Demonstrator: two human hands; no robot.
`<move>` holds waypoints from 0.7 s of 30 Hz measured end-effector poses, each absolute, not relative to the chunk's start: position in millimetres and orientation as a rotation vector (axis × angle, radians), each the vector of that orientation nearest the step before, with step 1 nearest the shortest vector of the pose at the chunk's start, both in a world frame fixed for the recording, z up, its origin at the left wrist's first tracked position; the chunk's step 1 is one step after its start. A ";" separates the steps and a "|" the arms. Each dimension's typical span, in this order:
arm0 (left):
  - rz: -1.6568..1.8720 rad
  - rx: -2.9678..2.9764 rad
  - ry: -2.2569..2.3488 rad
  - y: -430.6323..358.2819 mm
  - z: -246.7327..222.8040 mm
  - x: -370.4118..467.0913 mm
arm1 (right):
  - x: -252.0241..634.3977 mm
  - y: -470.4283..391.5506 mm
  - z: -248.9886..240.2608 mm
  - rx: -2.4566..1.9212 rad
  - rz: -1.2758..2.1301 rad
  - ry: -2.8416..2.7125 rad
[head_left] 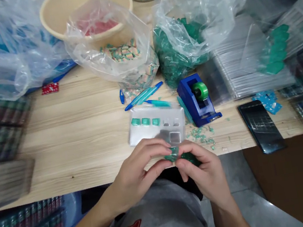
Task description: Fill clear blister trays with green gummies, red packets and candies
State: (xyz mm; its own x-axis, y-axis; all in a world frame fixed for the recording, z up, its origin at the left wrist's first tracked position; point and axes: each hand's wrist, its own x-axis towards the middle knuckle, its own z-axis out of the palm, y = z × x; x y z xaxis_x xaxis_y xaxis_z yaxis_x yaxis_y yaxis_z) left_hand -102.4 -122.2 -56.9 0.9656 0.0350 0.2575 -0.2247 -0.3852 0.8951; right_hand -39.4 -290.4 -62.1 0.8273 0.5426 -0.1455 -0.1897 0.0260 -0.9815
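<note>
L grip [134, 173] + R grip [205, 170] both pinching green pc [172, 153] by tray's [138, 137] near side, R w/ dk green bit [191, 158] under fingers too, so best keep pinch light, turn pc w/ fingertips only, don't bump tray.

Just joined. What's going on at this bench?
A person's left hand and right hand hold a small green piece between them, at the near edge of the table. Just beyond, a plastic tray bears three green squares in a row. A blue tape dispenser stands to its right.
</note>
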 end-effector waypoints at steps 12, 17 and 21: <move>0.479 2.459 -0.212 -111.6 -65.7 -84.2 | -45.2 -294.8 -86.0 -1.349 0.570 -0.027; 0.620 2.793 -0.420 -98.4 -80.1 -48.0 | -40.7 -305.2 -90.6 -1.354 0.491 0.041; 0.684 2.847 -0.499 -99.7 -83.8 -32.7 | -41.1 -307.0 -91.9 -1.358 0.492 0.047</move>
State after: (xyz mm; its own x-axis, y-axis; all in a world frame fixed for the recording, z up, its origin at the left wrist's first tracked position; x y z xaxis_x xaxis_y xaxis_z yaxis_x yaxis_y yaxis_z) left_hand -32.7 -99.7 -83.8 0.8386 -0.2807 0.4670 -0.3591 -0.9293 0.0863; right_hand -41.1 -307.0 -91.9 0.8976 0.3113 -0.3122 -0.3646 0.1261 -0.9226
